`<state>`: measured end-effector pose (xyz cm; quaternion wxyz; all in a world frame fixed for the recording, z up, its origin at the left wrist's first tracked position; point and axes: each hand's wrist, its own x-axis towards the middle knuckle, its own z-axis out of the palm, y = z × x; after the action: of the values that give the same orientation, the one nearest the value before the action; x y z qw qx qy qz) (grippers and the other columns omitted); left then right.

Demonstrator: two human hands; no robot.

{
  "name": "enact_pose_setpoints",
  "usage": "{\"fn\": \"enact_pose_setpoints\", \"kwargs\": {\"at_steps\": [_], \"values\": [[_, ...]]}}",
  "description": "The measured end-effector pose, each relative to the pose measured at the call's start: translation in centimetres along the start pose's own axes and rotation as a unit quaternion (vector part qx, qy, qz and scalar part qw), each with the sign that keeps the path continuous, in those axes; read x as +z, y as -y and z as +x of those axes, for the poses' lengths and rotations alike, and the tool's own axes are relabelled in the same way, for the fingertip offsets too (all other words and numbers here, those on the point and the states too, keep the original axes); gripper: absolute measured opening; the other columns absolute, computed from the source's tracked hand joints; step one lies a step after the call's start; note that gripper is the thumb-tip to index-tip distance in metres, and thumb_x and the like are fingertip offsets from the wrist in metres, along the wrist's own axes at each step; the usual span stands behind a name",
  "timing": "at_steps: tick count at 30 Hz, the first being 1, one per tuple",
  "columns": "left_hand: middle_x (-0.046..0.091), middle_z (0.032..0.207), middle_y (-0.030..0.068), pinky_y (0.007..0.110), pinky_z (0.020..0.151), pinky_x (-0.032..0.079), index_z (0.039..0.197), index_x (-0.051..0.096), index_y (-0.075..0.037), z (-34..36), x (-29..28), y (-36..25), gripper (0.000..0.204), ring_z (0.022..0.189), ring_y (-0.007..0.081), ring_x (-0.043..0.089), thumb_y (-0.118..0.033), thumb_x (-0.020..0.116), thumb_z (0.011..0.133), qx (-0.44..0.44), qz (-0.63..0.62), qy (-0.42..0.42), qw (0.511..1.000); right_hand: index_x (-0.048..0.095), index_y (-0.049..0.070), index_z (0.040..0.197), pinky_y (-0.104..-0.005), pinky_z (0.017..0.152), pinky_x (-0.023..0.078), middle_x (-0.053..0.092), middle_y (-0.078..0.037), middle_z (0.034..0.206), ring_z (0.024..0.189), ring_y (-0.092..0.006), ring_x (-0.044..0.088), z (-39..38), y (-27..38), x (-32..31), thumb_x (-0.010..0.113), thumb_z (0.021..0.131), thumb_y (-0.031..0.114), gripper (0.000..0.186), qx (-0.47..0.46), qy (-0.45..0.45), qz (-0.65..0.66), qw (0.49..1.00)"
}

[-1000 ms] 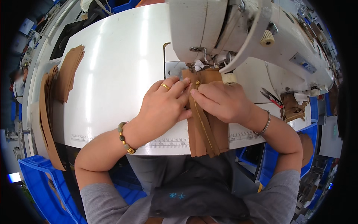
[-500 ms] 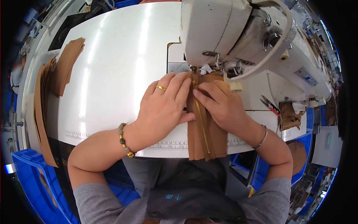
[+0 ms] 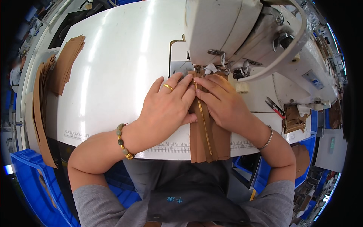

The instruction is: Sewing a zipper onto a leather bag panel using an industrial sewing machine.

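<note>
A gold-toothed zipper point(image 3: 202, 117) on brown tape lies lengthwise over a brown fabric piece point(image 3: 222, 145), its far end at the sewing machine's presser foot point(image 3: 197, 69). My left hand point(image 3: 164, 100) rests with fingers spread on the fabric's left side, fingertips close to the zipper's far end and thumb on the cloth. From the right, my right hand point(image 3: 224, 102) closes its bent fingers and thumb on the zipper's upper part, just short of the presser foot. The zipper's far end is partly hidden under my fingers.
The white sewing machine point(image 3: 223, 30) fills the far right. Red-and-black thread snips point(image 3: 275, 107) lie right of my hand beside a small brown bundle point(image 3: 295, 118). Brown fabric stacks point(image 3: 68, 64) sit at the left, above a blue bin point(image 3: 36, 178). A ruler strip marks the near edge.
My right hand has shifted slightly left and up, its fingers now reaching over the zipper's far part. The left fingers have spread a little. The fabric has hardly moved.
</note>
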<state>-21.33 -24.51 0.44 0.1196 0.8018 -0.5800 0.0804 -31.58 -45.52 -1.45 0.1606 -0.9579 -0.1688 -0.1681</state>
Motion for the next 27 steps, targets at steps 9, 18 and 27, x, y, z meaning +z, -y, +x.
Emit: {"fn": "enact_pose_setpoints", "kwargs": {"at_steps": [9,18,27], "values": [[0.060,0.150,0.0158,0.054,0.112,0.048,0.130,0.064,0.000,0.14,-0.07,0.03,0.068,0.138,0.0322,0.055,-0.041,0.085,0.079,-0.004,-0.010,0.003,1.000,0.068,0.000,0.123,-0.0501,0.114,0.047,0.061,-0.016,0.144,0.132,-0.0427,0.056,0.01,-0.22,-0.20,0.071,0.083,-0.003,0.041,0.003,0.002,0.046,0.999],[0.062,0.152,0.0097,0.052,0.115,0.045,0.128,0.064,-0.005,0.28,-0.12,-0.09,0.066,0.135,0.0310,0.058,-0.035,0.087,0.074,-0.025,-0.024,0.013,0.999,0.069,0.001,0.124,-0.0499,0.114,0.048,0.062,-0.016,0.139,0.131,-0.0414,0.057,-0.04,-0.16,-0.36,0.074,0.082,-0.001,0.042,0.006,0.011,0.049,0.999],[0.065,0.143,0.0121,0.046,0.111,0.047,0.127,0.068,0.001,0.18,-0.15,0.11,0.071,0.126,0.0309,0.060,-0.029,0.088,0.067,0.017,-0.024,-0.014,0.999,0.069,0.003,0.122,-0.0384,0.078,0.058,0.065,-0.011,0.133,0.097,-0.0285,0.073,0.00,0.08,-0.37,0.075,0.087,0.009,0.037,0.001,-0.024,0.032,0.999]]}}
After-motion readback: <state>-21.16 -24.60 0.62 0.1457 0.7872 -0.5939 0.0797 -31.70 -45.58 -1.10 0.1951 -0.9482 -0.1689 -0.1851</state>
